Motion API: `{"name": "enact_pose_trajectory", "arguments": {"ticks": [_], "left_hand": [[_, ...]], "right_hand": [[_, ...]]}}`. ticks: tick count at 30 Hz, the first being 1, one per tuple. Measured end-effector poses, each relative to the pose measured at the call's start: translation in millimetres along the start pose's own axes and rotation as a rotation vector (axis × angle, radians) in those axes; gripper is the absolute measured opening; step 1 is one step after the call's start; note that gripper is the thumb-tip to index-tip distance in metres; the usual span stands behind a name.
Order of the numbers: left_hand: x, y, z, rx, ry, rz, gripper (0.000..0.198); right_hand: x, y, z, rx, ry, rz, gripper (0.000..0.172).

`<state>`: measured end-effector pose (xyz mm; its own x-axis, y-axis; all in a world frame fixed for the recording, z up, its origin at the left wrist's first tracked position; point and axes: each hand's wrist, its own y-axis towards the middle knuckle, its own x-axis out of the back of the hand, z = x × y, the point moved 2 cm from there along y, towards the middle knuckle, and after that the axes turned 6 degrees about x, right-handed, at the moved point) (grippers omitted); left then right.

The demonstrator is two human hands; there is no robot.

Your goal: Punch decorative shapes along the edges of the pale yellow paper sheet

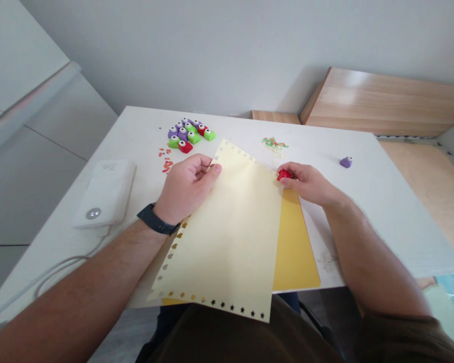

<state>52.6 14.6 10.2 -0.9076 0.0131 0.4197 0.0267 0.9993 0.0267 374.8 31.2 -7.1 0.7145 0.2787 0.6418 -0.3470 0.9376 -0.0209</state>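
A pale yellow sheet of paper (227, 227) with punched shapes along its edges lies tilted over a darker yellow sheet (293, 252) on the white table (382, 201). My left hand (187, 186) pinches the pale sheet's upper left edge, fingers curled closed. My right hand (306, 182) is closed around a small red paper punch (283, 175) set against the sheet's upper right corner. A dark band sits on my left wrist.
A cluster of purple, green and red punches (188, 133) sits at the far left of the table. Punched confetti (275, 144) lies beyond the sheet, red bits (167, 164) by my left hand. A lone purple punch (346, 162) is right. A white device (105, 191) with cable lies left.
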Motion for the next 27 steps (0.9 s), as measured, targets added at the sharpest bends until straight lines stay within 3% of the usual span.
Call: {"name": "enact_pose_trajectory", "arguments": {"ticks": [27], "left_hand": [[-1.4, 2.8, 4.8, 0.011, -0.024, 0.012, 0.023]], "right_hand": [[-8.8, 6.5, 0.2, 0.029, -0.126, -0.025, 0.014]]}}
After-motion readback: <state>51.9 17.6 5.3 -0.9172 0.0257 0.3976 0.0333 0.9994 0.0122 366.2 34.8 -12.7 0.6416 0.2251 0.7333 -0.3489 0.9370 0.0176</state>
